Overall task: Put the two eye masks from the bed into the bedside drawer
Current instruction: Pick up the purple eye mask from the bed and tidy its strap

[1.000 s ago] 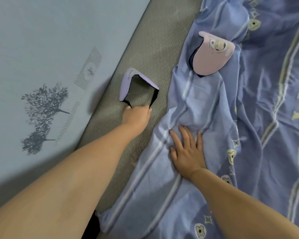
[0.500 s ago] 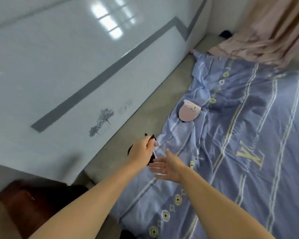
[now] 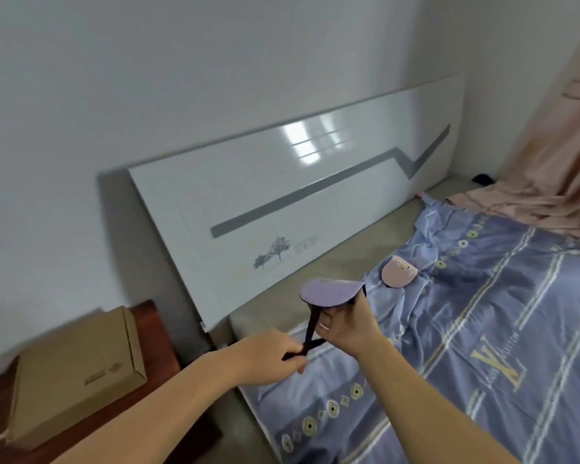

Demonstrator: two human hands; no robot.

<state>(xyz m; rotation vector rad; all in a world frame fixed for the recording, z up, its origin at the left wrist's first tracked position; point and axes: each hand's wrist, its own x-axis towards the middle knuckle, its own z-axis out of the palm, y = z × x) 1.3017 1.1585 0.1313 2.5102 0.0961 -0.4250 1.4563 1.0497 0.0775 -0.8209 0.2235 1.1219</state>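
Both hands raised: L hand [image 3: 275,354] pinching strap [image 3: 310,333], R hand [image 3: 347,324] under purple mask [image 3: 330,291].

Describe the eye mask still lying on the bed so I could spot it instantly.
Start at the white headboard and drop to the blue patterned quilt. Near its upper edge lies the pink eye mask, untouched, unlike the purple eye mask held up by both hands.

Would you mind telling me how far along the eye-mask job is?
Nothing is put away yet. The purple mask is held off the bed by the right hand, its strap pinched by the left hand. The pink mask lies on the bedsheet.
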